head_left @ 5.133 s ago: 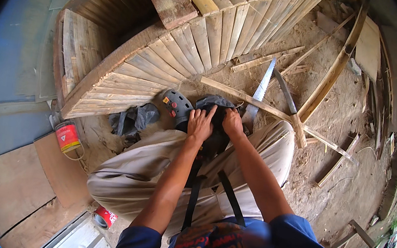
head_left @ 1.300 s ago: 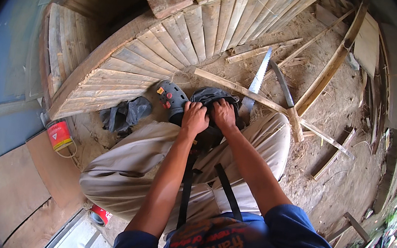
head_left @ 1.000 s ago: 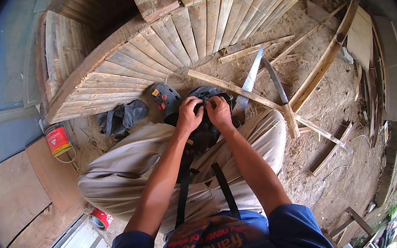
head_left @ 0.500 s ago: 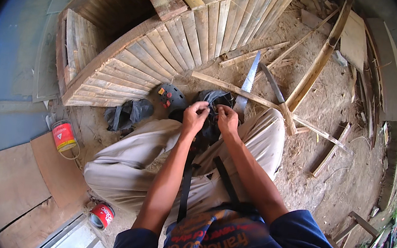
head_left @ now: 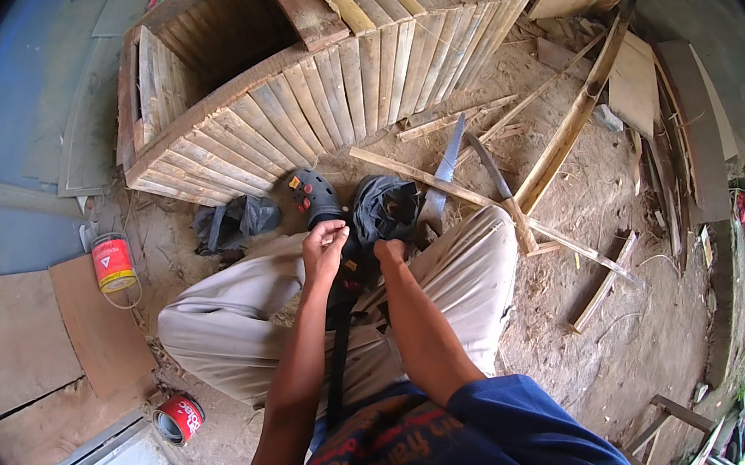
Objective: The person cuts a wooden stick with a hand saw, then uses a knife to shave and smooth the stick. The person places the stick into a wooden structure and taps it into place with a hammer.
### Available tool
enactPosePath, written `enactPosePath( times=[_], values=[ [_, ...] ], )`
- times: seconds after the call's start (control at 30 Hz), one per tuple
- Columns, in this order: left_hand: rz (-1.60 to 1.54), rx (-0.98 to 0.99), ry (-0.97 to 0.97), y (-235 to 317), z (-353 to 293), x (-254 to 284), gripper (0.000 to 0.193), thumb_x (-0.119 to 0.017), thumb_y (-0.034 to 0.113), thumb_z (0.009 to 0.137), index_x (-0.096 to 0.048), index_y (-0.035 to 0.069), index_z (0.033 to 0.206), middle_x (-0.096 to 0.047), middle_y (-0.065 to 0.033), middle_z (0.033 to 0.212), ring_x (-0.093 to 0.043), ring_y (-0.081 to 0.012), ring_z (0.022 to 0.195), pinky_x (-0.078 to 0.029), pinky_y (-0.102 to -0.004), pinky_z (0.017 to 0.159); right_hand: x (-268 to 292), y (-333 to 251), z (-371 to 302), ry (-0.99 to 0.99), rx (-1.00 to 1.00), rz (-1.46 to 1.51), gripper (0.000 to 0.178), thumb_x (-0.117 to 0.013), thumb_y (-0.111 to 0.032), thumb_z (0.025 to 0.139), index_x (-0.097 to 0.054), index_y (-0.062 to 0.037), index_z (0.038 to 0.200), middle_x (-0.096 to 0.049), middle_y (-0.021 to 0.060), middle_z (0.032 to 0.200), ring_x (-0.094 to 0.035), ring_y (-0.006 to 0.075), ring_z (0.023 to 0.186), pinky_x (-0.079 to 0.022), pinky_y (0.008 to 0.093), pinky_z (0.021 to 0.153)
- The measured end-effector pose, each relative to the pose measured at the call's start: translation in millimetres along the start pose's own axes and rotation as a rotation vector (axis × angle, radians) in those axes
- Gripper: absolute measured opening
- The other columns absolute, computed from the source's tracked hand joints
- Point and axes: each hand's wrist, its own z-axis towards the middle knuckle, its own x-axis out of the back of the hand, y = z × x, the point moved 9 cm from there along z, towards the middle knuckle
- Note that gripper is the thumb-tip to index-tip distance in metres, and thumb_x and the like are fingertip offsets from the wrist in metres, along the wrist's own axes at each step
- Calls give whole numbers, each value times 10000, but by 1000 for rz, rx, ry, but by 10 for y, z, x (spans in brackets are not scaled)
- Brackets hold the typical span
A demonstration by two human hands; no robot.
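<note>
Both hands at a dark crumpled fabric bag, seated on the sandy ground.

We see the left hand (head_left: 325, 247) closed in a pinch on a black strap (head_left: 339, 359) running down the lap; the right hand (head_left: 388, 251) grips the dark crumpled fabric bag (head_left: 384, 210) lying between the knees. We judge the work mid-way: the bag is not yet free of the hands. Nearby: a curved slatted wooden frame (head_left: 314, 104), a handsaw (head_left: 441, 185), a black sandal (head_left: 312, 195), loose wooden battens (head_left: 452, 187) just beyond the bag, and two red tins (head_left: 115, 264).
</note>
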Motion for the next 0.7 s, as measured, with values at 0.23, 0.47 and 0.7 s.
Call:
enactPosePath(
  times=[0.23,0.47,0.7],
  values=[
    [-21,-42,13,53,-25,1,159,-723,125,885,-682,54,1022,-667,8,872,-554,-44,689,-435,-208,567,-992,192,1076,38,188,-598,432,-745,-326,778,-700,-100,1143,-602,124,1295,-574,283,1217,-503,359,949],
    [-50,49,-21,-2,-78,-27,181,-716,115,890,-673,49,1053,-657,11,864,-573,-48,752,-459,-204,633,-77,126,9,-1,-117,746,384,-681,-351,823,-689,-80,1095,-649,116,1104,-642,274,1024,-542,430,811],
    [-90,7,-12,156,-80,-62,190,-714,91,893,-662,15,1059,-658,7,886,-573,-45,759,-460,-193,673,1025,-252,-1074,-9,-135,1706,493,-606,-502,892,-550,-32,755,-526,96,574,-540,237,476,-453,390,486]
  ],
)
